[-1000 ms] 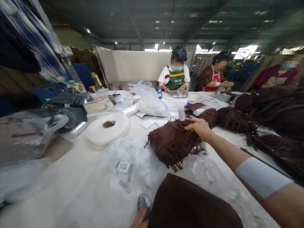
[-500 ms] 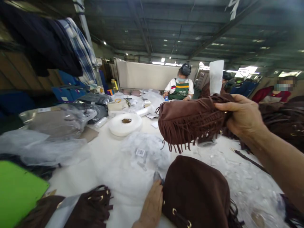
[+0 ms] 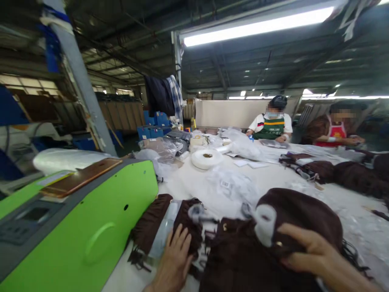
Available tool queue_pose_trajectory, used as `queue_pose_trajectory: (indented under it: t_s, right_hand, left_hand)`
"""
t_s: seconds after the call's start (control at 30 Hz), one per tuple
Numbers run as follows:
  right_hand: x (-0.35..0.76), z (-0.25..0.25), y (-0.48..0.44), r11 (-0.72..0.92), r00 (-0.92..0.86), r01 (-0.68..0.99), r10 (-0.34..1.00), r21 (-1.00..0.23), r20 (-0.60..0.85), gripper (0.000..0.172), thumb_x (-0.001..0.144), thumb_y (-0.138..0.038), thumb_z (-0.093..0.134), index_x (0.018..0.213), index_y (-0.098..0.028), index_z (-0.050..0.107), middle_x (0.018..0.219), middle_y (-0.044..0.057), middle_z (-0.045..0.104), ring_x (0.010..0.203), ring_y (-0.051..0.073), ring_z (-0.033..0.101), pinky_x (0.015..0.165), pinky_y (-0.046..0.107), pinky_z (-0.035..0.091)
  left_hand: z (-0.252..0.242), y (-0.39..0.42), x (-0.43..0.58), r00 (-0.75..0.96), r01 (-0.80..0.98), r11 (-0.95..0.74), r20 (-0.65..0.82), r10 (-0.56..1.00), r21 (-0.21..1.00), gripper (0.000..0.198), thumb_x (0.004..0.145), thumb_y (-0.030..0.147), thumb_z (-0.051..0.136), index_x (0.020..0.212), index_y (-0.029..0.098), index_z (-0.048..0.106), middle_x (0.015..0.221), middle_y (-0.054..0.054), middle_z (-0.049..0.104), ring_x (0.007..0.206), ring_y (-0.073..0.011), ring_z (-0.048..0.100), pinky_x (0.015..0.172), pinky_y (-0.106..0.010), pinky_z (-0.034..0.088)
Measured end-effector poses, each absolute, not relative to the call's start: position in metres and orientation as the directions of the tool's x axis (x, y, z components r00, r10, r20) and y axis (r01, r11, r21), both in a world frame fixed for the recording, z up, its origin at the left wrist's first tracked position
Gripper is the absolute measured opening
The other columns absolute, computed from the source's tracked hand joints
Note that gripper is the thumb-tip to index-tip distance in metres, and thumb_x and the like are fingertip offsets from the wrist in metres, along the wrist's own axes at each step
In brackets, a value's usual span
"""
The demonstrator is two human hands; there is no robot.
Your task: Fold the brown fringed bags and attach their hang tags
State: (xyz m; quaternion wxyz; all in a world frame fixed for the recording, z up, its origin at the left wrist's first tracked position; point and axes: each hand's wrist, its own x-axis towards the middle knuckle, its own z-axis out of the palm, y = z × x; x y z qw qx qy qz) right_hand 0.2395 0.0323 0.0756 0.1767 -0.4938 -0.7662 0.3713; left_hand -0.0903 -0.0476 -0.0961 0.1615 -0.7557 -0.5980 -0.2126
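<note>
My left hand lies with fingers spread on a brown fringed bag that has a pale band around it. At the lower right, my right hand is closed with thumb and fingers on a dark brown bag lying near the table's front. A white foam loop sits just left of those fingers. Behind my right hand stands a rounded dark brown bag. Blur hides exactly what the right fingertips pinch.
A green machine with a phone on top stands at left. On the white table lie a white roll, clear plastic bags and more brown bags. Two people work across the table.
The view has swung left. My right hand has lowered the raised fringed bag to the table. My left hand has moved from beside the rounded bag onto the banded one.
</note>
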Motion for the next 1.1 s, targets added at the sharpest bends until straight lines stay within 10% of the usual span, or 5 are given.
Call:
queue_pose_trajectory:
  t_s: [0.27, 0.63, 0.87, 0.97, 1.1]
  right_hand:
    - [0.213, -0.023, -0.035, 0.421, -0.463, 0.858, 0.882, -0.295, -0.087, 0.041, 0.059, -0.007, 0.043, 0.09, -0.025, 0.063, 0.1, 0.007, 0.067, 0.1, 0.025, 0.059, 0.088, 0.036, 0.042]
    - [0.212, 0.034, -0.055, 0.391, -0.441, 0.737, 0.896, -0.551, 0.046, 0.007, 0.06, -0.018, 0.051, 0.064, -0.02, 0.056, 0.076, 0.0, 0.056, 0.074, 0.017, 0.05, 0.067, 0.027, 0.035]
    - [0.209, 0.035, -0.053, 0.249, -0.518, 0.565, 0.849, -0.787, -0.103, 0.013, 0.054, -0.019, 0.06, 0.066, -0.018, 0.057, 0.057, -0.007, 0.047, 0.057, 0.01, 0.044, 0.051, 0.02, 0.032]
    - [0.215, 0.033, -0.048, 0.211, -0.521, 0.567, 0.841, -0.796, -0.148, 0.018, 0.054, -0.02, 0.06, 0.072, -0.017, 0.061, 0.06, -0.005, 0.052, 0.058, 0.013, 0.049, 0.052, 0.022, 0.037]
    - [0.217, 0.022, -0.052, 0.263, -0.471, 0.593, 0.88, -0.761, -0.063, 0.057, 0.052, -0.015, 0.061, 0.109, -0.018, 0.06, 0.106, 0.005, 0.058, 0.097, 0.024, 0.053, 0.084, 0.033, 0.041]
  left_hand:
    - [-0.094, -0.086, -0.13, 0.096, 0.988, -0.031, 0.439, 0.893, -0.153, 0.076, 0.074, 0.018, 0.063, 0.139, 0.025, 0.025, 0.144, -0.012, 0.03, 0.132, -0.0293, 0.03, 0.103, -0.051, 0.032]
    - [-0.051, -0.043, -0.113, -0.007, 0.985, -0.039, 0.263, 0.965, 0.169, 0.071, 0.066, 0.001, 0.041, 0.136, 0.012, 0.032, 0.144, -0.022, 0.025, 0.134, -0.0359, 0.018, 0.103, -0.064, 0.014]
    - [-0.003, -0.061, -0.033, 0.423, 0.755, -0.411, 0.099, 0.9, 0.511, 0.071, 0.068, 0.025, 0.062, 0.134, 0.018, 0.036, 0.14, -0.008, 0.039, 0.134, -0.025, 0.025, 0.111, -0.041, 0.018]
    - [0.001, -0.05, -0.024, 0.467, 0.677, -0.351, -0.008, 0.884, 0.647, 0.038, 0.066, 0.032, 0.065, 0.1, 0.016, 0.062, 0.094, -0.003, 0.066, 0.093, -0.021, 0.059, 0.085, -0.031, 0.045]
    - [-0.017, -0.039, -0.029, 0.405, 0.657, -0.175, -0.147, 0.902, 0.733, 0.024, 0.06, 0.029, 0.068, 0.076, 0.013, 0.061, 0.06, 0.005, 0.056, 0.059, -0.0129, 0.053, 0.049, -0.02, 0.038]
